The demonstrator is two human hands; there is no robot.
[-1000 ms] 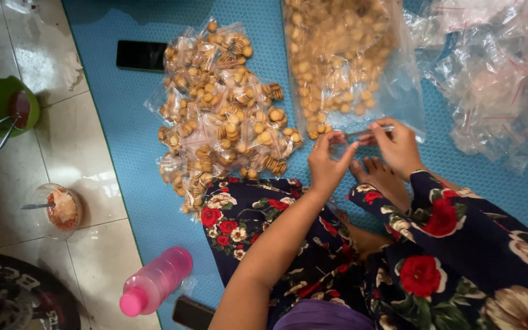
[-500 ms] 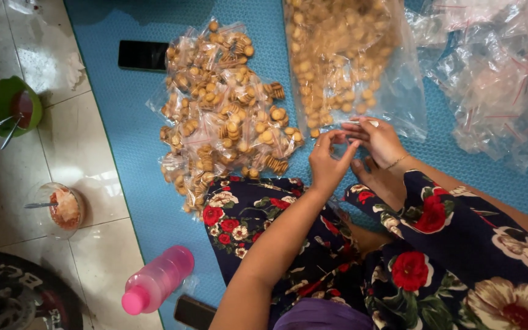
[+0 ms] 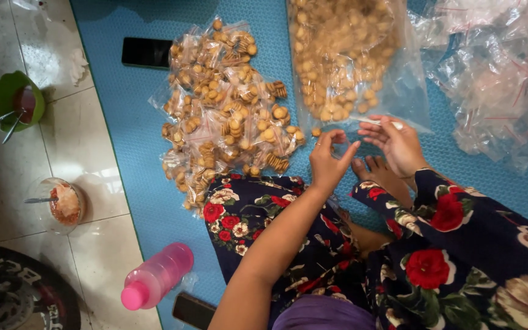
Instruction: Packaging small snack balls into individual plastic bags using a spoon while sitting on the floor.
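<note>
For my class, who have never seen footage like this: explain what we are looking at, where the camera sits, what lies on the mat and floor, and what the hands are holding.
There is no machine here. A person sits on a blue mat, and the one camera is worn on their head, looking down at their own two bare hands.

The left hand and right hand meet in front of the knees and pinch a small clear bag between their fingertips; what is inside it cannot be told.

On the mat lie a pile of small filled cookie packets, a big clear sack of loose cookies and a heap of empty clear bags. A dark phone lies farther off.

On the tiled floor beside the mat stand a green bowl, a clear cup with food and a pink bottle on its side.
</note>
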